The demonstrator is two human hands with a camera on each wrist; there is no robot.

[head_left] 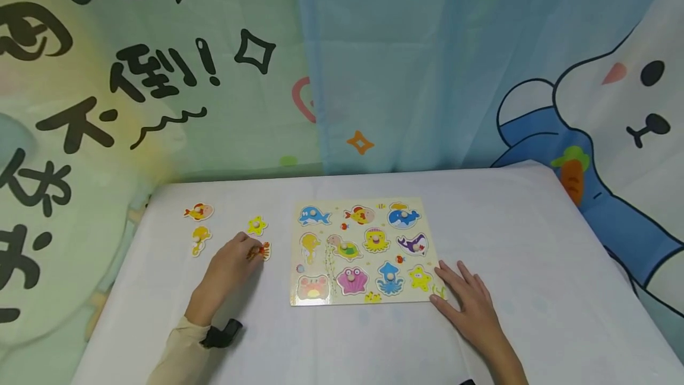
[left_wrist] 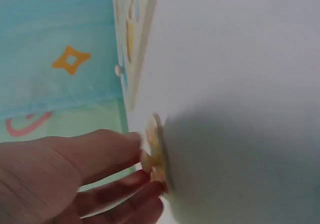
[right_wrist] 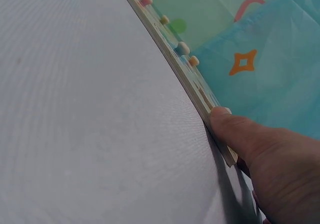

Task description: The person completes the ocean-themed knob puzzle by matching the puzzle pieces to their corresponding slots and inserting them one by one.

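In the head view my left hand (head_left: 235,263) is at the left, its fingertips over an orange and red puzzle piece (head_left: 266,251), which they partly hide. The left wrist view has the thumb and fingers pinching the small knob (left_wrist: 148,161) of that piece, close to the white cloth. My right hand (head_left: 470,308) rests at the lower right corner of the sea-animal puzzle board (head_left: 336,300), fingers spread. Its thumb (right_wrist: 225,124) presses the board's edge in the right wrist view. Colourful knobbed pieces, among them a pink shell (head_left: 352,281) and a blue squid (head_left: 390,279), show on the board.
Near the left hand lie a yellow star piece (head_left: 257,226), a red and yellow fish piece (head_left: 199,212) and a yellow seahorse piece (head_left: 200,241). A white cloth (head_left: 374,343) covers the table. Behind it hangs a printed curtain (head_left: 395,76).
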